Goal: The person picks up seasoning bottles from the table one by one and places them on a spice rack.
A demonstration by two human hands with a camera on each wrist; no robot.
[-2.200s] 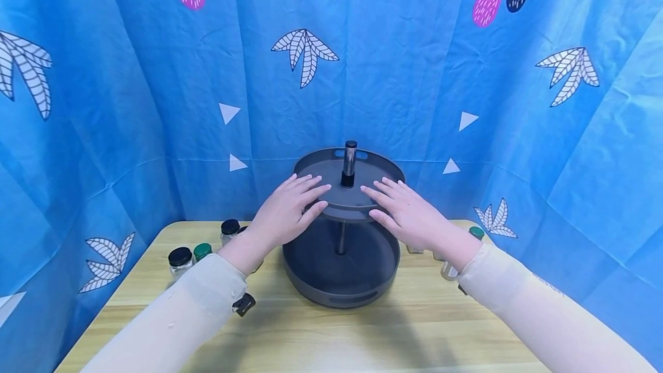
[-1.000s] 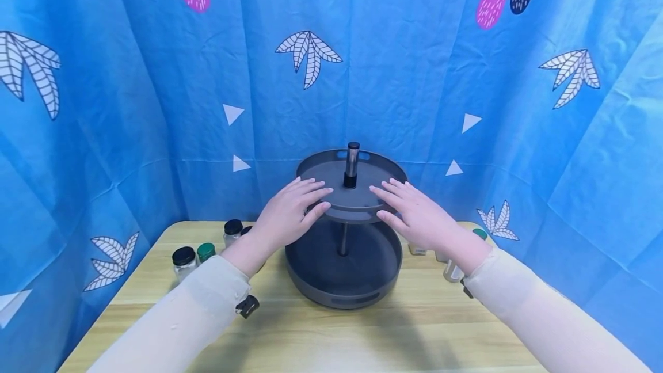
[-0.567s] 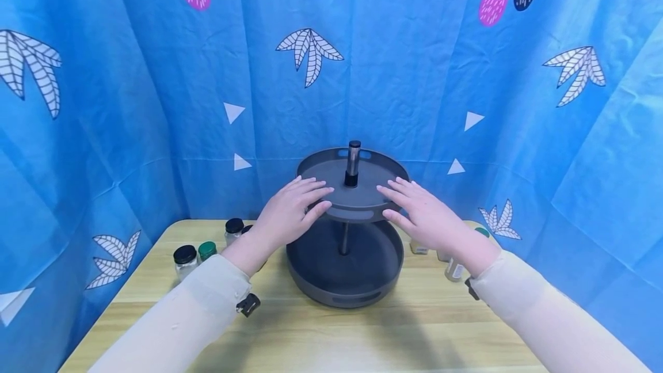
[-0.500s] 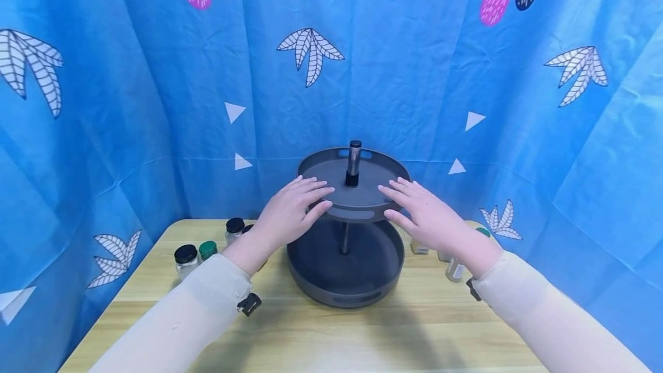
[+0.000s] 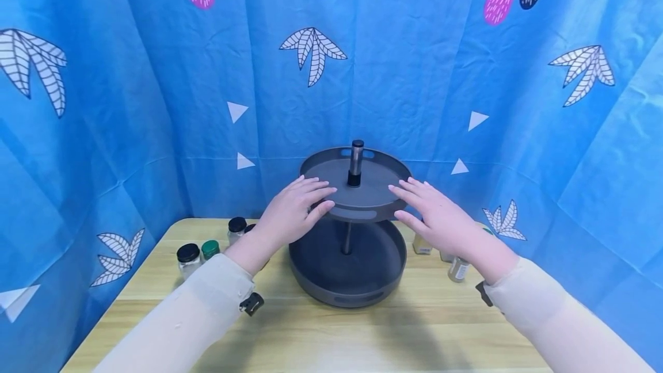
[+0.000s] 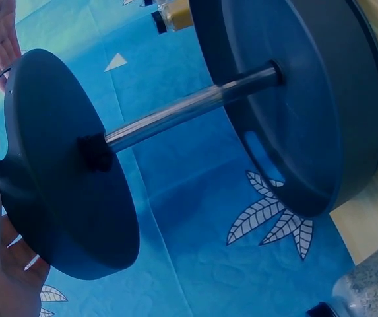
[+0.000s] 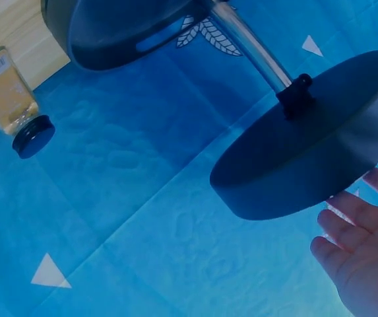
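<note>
A dark grey two-tier round tray stand stands on the wooden table, a metal post rising through its middle. My left hand is at the left front rim of the upper tray, fingers straight and spread. In the left wrist view the thumb of that left hand lies by the handle slot and its fingers reach past the tray's wall. On the other side my right hand hovers at the right front rim, fingers extended and holding nothing. The right wrist view puts the fingertips of this right hand close to the upper tray's wall.
Left on the table are several jars, among them a black-lidded jar and a green-lidded jar. To the right stand a yellowish bottle and a labelled jar, partly behind my right arm. A blue patterned curtain surrounds the table.
My right hand has drifted right, away from the post, showing more of the right-hand jars. The left hand keeps its place at the rim. The head view has shifted slightly.
</note>
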